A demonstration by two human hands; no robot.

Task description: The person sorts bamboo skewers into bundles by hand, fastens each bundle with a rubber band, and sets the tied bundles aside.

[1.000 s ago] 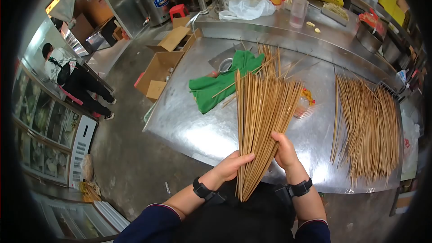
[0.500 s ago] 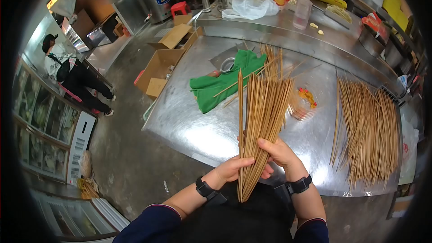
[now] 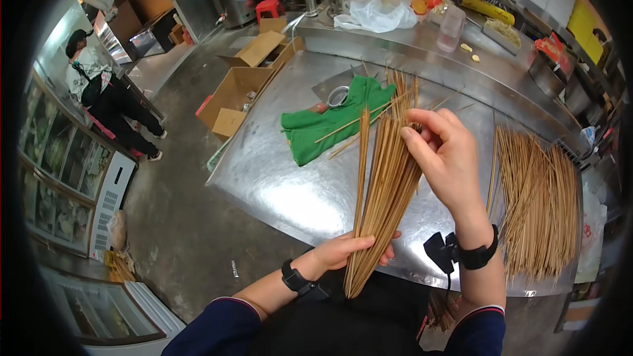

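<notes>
My left hand (image 3: 353, 250) is wrapped around the lower part of a thick bundle of bamboo skewers (image 3: 389, 184), which fans out upward over the table edge. A small cluster of skewers (image 3: 363, 158) stands apart on the bundle's left side. At the bundle's upper right, my right hand (image 3: 448, 151) is closed, thumb and forefinger pinching around the skewer tips; how many it grips is hidden. Just beyond lie a green cloth (image 3: 336, 122) with loose skewers across it and another group of skewers (image 3: 403, 89).
A large pile of skewers (image 3: 537, 204) covers the right side of the metal table (image 3: 264, 165). Behind it, a raised shelf bears a white plastic bag (image 3: 376, 10) and a clear cup (image 3: 451, 28). Cardboard boxes (image 3: 241, 95) stand left of the table. A person (image 3: 109, 89) stands further left.
My right hand has left the lower middle of the bundle and moved up to its top right. The skewers on the left have gathered closer together. My left hand keeps its grip.
</notes>
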